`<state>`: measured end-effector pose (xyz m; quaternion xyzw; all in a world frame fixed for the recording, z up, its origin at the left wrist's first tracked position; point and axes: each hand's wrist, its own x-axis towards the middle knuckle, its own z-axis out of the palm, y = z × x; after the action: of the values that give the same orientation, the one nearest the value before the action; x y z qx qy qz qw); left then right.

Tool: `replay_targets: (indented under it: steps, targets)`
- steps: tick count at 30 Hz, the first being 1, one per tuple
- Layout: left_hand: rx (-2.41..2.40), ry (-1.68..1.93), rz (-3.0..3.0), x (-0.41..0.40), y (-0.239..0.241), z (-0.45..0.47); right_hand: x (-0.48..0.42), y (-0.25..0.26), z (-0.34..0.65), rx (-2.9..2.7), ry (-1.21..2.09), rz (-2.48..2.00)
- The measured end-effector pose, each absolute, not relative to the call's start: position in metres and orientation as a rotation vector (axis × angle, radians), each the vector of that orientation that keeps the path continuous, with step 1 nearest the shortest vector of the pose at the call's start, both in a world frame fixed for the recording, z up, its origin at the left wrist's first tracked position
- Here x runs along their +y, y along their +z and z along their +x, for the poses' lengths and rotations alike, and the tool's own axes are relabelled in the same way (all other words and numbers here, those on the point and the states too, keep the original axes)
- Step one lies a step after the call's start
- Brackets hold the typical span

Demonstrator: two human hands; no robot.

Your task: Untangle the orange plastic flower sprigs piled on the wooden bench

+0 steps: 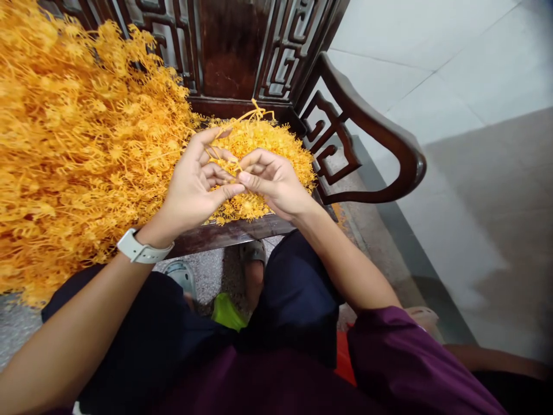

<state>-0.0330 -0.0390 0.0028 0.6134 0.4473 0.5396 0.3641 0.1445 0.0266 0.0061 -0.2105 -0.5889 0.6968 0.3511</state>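
My left hand [190, 181], with a pale watch on its wrist, and my right hand [279, 184] meet over a wooden bench seat. Both are closed on a thin yellow artificial flower stem [258, 110]. Its branched end rises above my fingers, while the part between my fingertips is mostly hidden. The right thumb and forefinger pinch it close to the left fingertips. Below and behind my hands lies a low heap of yellow artificial flowers [276, 144]. A much larger pile of yellow artificial flowers [86, 144] rises to the left of my left hand.
A dark carved backrest [233, 46] stands behind the flowers. The bench's curved armrest [389, 127] juts out on the right, with a white tiled wall [389, 57] beyond. Under the seat edge [233, 233] are my feet in clogs and a bright green item [228, 312].
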Motion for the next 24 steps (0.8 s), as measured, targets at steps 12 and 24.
replay_targets:
  steps: [12,24]
  targets:
    - [1.013,1.097,1.640,-0.049,0.013,-0.043,0.029,0.009,0.155,-1.654,2.129,-0.323]
    - [0.886,1.022,1.597,-0.047,0.007,-0.046,0.030,0.013,0.159,-1.849,2.102,-0.371]
